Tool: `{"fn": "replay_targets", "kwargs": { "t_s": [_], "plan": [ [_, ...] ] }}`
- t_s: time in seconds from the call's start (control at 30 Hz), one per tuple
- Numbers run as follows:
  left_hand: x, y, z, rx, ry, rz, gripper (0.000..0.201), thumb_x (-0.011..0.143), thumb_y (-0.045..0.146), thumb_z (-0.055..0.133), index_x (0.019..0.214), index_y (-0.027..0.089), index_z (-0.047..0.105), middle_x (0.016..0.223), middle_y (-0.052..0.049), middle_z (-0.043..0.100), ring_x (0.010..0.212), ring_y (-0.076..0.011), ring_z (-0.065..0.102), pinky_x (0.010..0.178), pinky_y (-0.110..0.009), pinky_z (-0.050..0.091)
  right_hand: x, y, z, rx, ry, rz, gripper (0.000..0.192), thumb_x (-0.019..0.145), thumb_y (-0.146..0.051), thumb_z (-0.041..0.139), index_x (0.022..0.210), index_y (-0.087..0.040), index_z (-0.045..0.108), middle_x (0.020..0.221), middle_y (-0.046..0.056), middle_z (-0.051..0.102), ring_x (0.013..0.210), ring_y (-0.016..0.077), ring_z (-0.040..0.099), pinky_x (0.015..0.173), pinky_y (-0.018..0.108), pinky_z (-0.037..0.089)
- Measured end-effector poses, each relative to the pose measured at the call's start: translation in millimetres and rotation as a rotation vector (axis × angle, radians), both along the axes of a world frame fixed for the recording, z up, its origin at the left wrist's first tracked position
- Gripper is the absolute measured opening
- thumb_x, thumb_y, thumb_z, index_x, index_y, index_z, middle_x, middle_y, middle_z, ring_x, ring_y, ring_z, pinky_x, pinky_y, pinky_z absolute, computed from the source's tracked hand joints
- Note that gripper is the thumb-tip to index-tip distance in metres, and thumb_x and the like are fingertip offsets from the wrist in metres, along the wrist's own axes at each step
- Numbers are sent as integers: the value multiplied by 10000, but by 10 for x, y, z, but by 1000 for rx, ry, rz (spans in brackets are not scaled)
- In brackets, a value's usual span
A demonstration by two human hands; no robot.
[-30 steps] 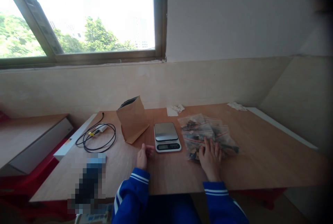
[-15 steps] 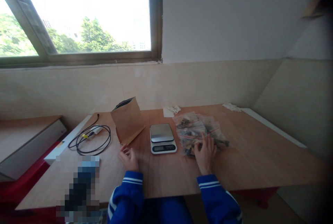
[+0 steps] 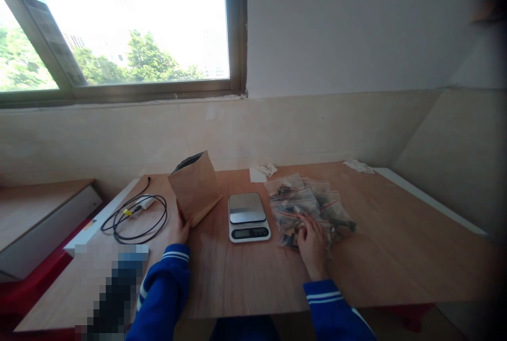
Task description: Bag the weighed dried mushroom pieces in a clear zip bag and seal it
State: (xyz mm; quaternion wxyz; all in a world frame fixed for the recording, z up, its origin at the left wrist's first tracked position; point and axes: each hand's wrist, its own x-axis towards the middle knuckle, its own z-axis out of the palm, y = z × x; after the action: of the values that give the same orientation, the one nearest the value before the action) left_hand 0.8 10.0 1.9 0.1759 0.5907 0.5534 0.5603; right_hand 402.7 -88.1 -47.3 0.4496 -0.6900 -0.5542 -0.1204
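My left hand (image 3: 181, 230) is at the lower left edge of a brown paper bag (image 3: 197, 188), with its thumb on the front and the other fingers partly hidden along the side. The paper bag stands upright, its dark mouth open at the top. My right hand (image 3: 312, 239) rests with fingers stretched over a pile of clear zip bags (image 3: 295, 199) with red seal lines, which hold small dark and brown pieces I cannot make out. Between my hands sits a white kitchen scale (image 3: 249, 218) with a bare metal plate and a small display.
A coiled black cable (image 3: 137, 219) with a white adapter lies at the left, above a blurred-out dark object (image 3: 114, 291). White crumpled scraps (image 3: 266, 171) lie at the back edge, and another crumpled scrap (image 3: 358, 166) farther right. A window (image 3: 150, 24) is above.
My left hand has moved left and forward from in front of the paper bag to its lower left edge. My right hand stays on the zip bags. The view has shifted slightly.
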Motion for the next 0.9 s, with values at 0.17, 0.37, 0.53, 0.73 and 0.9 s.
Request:
{"fn": "replay_targets", "kwargs": {
  "t_s": [0.17,0.37,0.53,0.73,0.9],
  "plan": [
    [-17,68,18,-112,0,-126,570,663,379,643,1172,162,508,1165,-120,603,1251,-309,463,1083,-489,320,9,0,23,-6,-3,30,433,847,-160,316,1175,-162,599,1238,123,594,1169,236,503,990,444,377],
    [-98,177,19,-167,-67,-165,674,641,309,649,1266,162,444,1253,-133,543,1284,-311,419,1089,-489,311,-11,7,19,-16,0,-10,400,887,-222,325,1180,-168,591,1224,121,603,1131,246,517,957,437,373],
    [-39,-179,-231,-118,125,168,895,678,381,622,1410,44,234,1398,-236,332,1283,-365,387,1080,-529,312,-18,8,4,-11,-20,-50,373,895,-250,349,1176,-165,580,1200,134,607,1110,259,518,932,428,360],
    [183,-843,-459,20,271,267,633,789,339,493,1347,71,360,1349,-209,358,1250,-346,406,1035,-550,365,-27,-34,83,-32,-41,-90,284,895,-290,390,1029,-147,596,1063,138,632,1004,266,527,868,391,370],
    [231,-968,-326,14,238,229,457,770,338,514,1156,93,523,1136,-174,520,1086,-319,519,964,-542,420,-78,-144,223,-16,-37,-154,269,896,-356,398,897,-172,594,1001,127,639,1001,282,522,916,450,294]
  ]
}}
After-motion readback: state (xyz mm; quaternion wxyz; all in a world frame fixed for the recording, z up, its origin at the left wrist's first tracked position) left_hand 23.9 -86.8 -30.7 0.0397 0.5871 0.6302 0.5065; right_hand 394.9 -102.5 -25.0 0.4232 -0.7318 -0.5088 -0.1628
